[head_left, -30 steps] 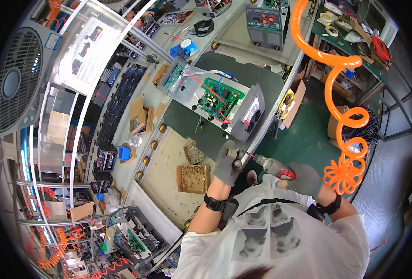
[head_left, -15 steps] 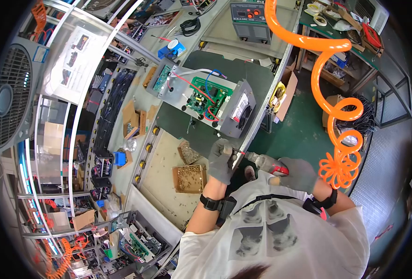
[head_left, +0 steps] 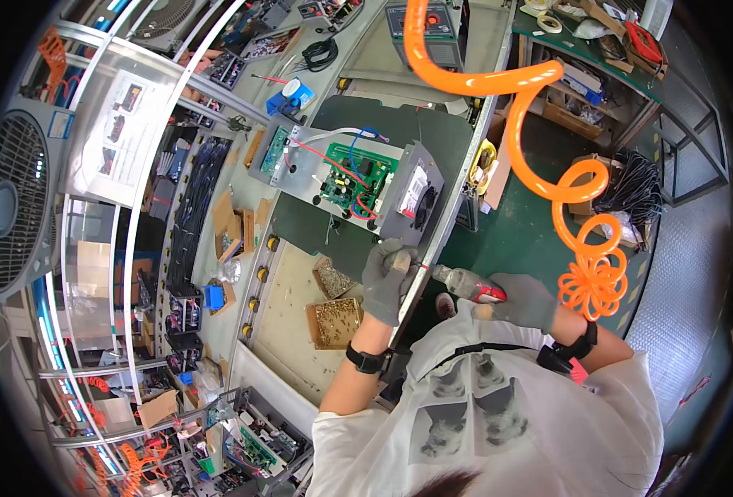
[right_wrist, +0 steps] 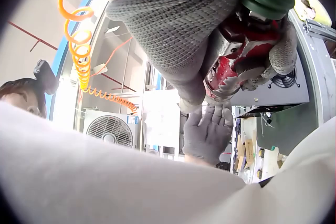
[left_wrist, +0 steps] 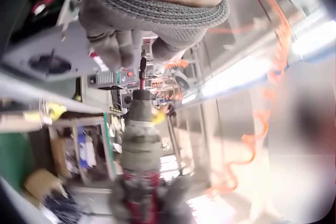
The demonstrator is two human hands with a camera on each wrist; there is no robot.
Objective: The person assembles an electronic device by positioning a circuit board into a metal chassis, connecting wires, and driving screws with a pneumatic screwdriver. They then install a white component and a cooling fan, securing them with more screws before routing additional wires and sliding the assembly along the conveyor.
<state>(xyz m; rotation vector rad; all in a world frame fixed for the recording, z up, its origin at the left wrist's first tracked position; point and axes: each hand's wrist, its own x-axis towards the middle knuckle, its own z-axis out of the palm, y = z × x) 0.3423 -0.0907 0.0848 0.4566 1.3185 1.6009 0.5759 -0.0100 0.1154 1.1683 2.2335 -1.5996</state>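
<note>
My gloved left hand (head_left: 388,282) is beside the lower corner of a grey metal chassis (head_left: 412,195) with a green circuit board (head_left: 358,178). In the left wrist view its fingers (left_wrist: 113,50) bend near the tip of a driver bit (left_wrist: 143,66); whether they hold anything is hidden. My gloved right hand (head_left: 525,302) grips a worn red and grey power driver (head_left: 470,286) below the bench edge, its bit pointing at my left hand. The right wrist view shows fingers wrapped round the driver's red body (right_wrist: 231,66).
Two cardboard boxes of small parts, one open (head_left: 335,323), lie left of my left hand. A coiled orange hose (head_left: 548,190) hangs at the right. A control unit (head_left: 428,33) stands farther up the bench, whose metal edge (head_left: 457,199) runs past the chassis.
The head view has shifted, so the bench, chassis and both hands appear farther left. The orange hose also appears farther left. My right hand still grips the driver, close to my left hand.
</note>
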